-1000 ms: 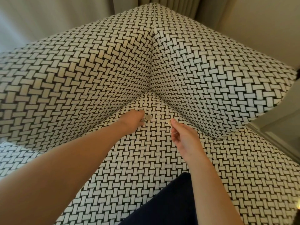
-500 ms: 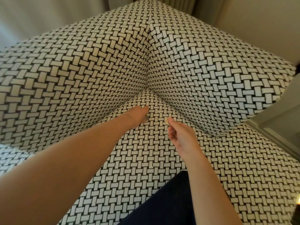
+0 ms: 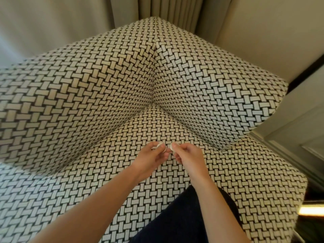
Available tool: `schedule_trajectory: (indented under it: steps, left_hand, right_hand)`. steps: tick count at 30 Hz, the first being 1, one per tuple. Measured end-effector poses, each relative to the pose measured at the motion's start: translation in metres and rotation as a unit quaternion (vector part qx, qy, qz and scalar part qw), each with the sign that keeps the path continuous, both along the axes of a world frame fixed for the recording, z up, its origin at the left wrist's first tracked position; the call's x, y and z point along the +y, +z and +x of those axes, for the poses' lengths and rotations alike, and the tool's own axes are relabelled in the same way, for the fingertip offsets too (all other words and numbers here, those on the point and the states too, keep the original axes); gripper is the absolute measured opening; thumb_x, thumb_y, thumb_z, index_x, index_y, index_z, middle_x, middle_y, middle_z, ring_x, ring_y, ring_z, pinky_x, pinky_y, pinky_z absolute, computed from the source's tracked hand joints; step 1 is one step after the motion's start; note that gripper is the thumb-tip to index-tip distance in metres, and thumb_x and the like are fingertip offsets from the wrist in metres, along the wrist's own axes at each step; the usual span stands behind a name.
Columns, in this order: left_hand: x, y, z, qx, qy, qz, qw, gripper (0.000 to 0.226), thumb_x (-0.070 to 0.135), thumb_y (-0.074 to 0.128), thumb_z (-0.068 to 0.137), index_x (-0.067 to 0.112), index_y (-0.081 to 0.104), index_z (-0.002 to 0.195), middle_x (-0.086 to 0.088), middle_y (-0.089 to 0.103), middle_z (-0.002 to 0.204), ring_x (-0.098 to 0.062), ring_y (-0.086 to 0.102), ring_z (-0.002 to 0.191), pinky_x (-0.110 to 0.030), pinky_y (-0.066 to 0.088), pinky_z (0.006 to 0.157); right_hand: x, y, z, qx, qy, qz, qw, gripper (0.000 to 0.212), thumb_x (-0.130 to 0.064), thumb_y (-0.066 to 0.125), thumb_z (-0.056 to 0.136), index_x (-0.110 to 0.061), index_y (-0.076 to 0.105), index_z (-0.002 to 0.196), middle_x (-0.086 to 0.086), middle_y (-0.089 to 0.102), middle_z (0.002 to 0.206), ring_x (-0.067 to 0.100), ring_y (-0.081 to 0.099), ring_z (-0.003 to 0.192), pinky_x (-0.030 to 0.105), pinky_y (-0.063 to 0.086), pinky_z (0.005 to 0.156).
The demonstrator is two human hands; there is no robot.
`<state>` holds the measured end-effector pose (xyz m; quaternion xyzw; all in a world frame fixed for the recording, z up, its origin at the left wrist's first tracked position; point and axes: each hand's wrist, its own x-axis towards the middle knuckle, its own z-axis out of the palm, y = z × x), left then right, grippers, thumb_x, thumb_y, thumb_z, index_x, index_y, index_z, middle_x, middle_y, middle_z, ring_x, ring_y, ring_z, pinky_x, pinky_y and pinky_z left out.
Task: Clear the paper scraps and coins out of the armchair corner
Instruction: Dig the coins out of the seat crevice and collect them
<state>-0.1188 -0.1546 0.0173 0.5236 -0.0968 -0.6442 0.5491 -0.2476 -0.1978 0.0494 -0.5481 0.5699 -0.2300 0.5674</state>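
Note:
My left hand [image 3: 152, 156] pinches a pale round coin [image 3: 160, 145] between thumb and fingers, just above the seat of the black-and-white woven armchair [image 3: 87, 95]. Close beside it, my right hand [image 3: 188, 155] pinches a second coin [image 3: 172, 147]. The two hands nearly touch over the seat, a short way in front of the corner [image 3: 154, 104] where the back and the arm meet. A tiny pale speck [image 3: 165, 125] lies on the seat nearer the corner; I cannot tell what it is.
The chair's back rises on the left and its arm [image 3: 228, 95] on the right. Curtains [image 3: 168, 9] hang behind. A dark trouser leg [image 3: 175, 223] rests on the seat's front edge. A panelled wall [image 3: 301, 130] stands to the right.
Both hands have drawn back from the corner toward me and come together. My left hand, which reached at a coin on the seat, now holds it lifted.

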Motion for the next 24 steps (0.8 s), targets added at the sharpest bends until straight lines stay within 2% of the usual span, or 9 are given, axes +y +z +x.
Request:
schedule_trajectory:
  steps: [2,4,6,8,10,15,17,20,24]
  left_hand:
    - [0.006,0.003,-0.007,0.021,0.01,-0.009,1.0,0.013,0.009,0.052,0.093,0.005,0.058,0.104,-0.006,0.066,0.08,-0.011,0.064,0.07,-0.02,0.054,0.065]
    - [0.01,0.006,-0.013,0.018,0.018,-0.01,1.0,0.018,0.009,0.053,0.093,0.005,0.06,0.109,-0.007,0.068,0.084,-0.014,0.065,0.075,-0.023,0.055,0.07]
    - [0.014,0.01,-0.019,0.014,0.022,0.005,1.0,0.021,0.01,0.051,0.095,0.0,0.061,0.111,-0.013,0.068,0.097,-0.018,0.067,0.087,-0.027,0.056,0.078]
    - [0.016,0.015,-0.024,0.026,0.008,0.012,1.0,0.023,0.01,0.046,0.097,-0.006,0.06,0.107,-0.016,0.066,0.1,-0.022,0.066,0.092,-0.028,0.056,0.078]
    - [0.015,0.026,-0.028,0.058,-0.014,0.006,0.998,0.024,0.01,0.043,0.098,-0.006,0.06,0.102,-0.017,0.065,0.097,-0.024,0.066,0.09,-0.029,0.055,0.074]
    - [0.01,0.048,-0.037,0.184,-0.003,0.021,0.983,0.032,0.012,0.038,0.099,-0.008,0.054,0.118,-0.023,0.059,0.114,-0.027,0.058,0.105,-0.036,0.051,0.085]
    - [0.009,0.057,-0.042,0.23,0.021,0.036,0.972,0.029,0.009,0.036,0.099,-0.01,0.055,0.11,-0.02,0.058,0.101,-0.024,0.057,0.093,-0.032,0.05,0.086]
    - [0.005,0.066,-0.047,0.26,0.039,0.071,0.962,0.021,0.005,0.036,0.097,-0.003,0.054,0.09,-0.014,0.052,0.083,-0.019,0.052,0.076,-0.027,0.046,0.077]
    - [0.004,0.076,-0.048,0.272,0.033,0.092,0.957,0.019,0.003,0.035,0.094,0.002,0.05,0.083,-0.011,0.046,0.075,-0.016,0.047,0.07,-0.025,0.045,0.066]
  right_hand:
    - [0.007,0.002,-0.001,0.017,0.017,-0.045,0.999,0.021,-0.029,0.062,0.088,-0.009,0.066,0.085,-0.002,0.064,0.069,0.003,0.058,0.061,0.016,0.048,0.061]
    - [0.014,0.007,-0.004,0.01,0.022,-0.068,0.997,0.018,-0.028,0.063,0.087,-0.01,0.066,0.086,-0.002,0.066,0.07,-0.001,0.059,0.06,0.013,0.049,0.062]
    - [0.023,0.012,-0.008,0.013,0.028,-0.099,0.995,0.016,-0.028,0.065,0.086,-0.012,0.066,0.085,-0.001,0.067,0.071,0.001,0.062,0.063,0.016,0.051,0.065]
    - [0.031,0.015,-0.012,0.025,0.044,-0.13,0.99,0.014,-0.028,0.065,0.086,-0.014,0.066,0.084,0.001,0.068,0.073,0.006,0.064,0.068,0.021,0.054,0.068]
    - [0.036,0.02,-0.015,0.05,0.076,-0.159,0.983,0.011,-0.027,0.065,0.085,-0.016,0.066,0.084,-0.001,0.067,0.075,0.005,0.063,0.07,0.021,0.054,0.07]
    - [0.035,0.036,-0.024,0.177,0.172,-0.248,0.937,0.007,-0.028,0.064,0.087,-0.021,0.063,0.085,-0.014,0.061,0.073,0.0,0.057,0.067,0.015,0.048,0.064]
    - [0.032,0.046,-0.027,0.227,0.205,-0.283,0.909,0.009,-0.031,0.063,0.087,-0.022,0.063,0.091,-0.016,0.06,0.078,-0.001,0.056,0.07,0.015,0.048,0.067]
    - [0.029,0.063,-0.026,0.3,0.257,-0.33,0.857,0.017,-0.035,0.06,0.089,-0.023,0.061,0.101,-0.007,0.062,0.093,0.006,0.056,0.081,0.023,0.05,0.075]
    - [0.026,0.084,-0.025,0.323,0.294,-0.337,0.834,0.015,-0.029,0.06,0.089,-0.021,0.062,0.101,-0.004,0.06,0.099,0.01,0.054,0.09,0.03,0.049,0.083]
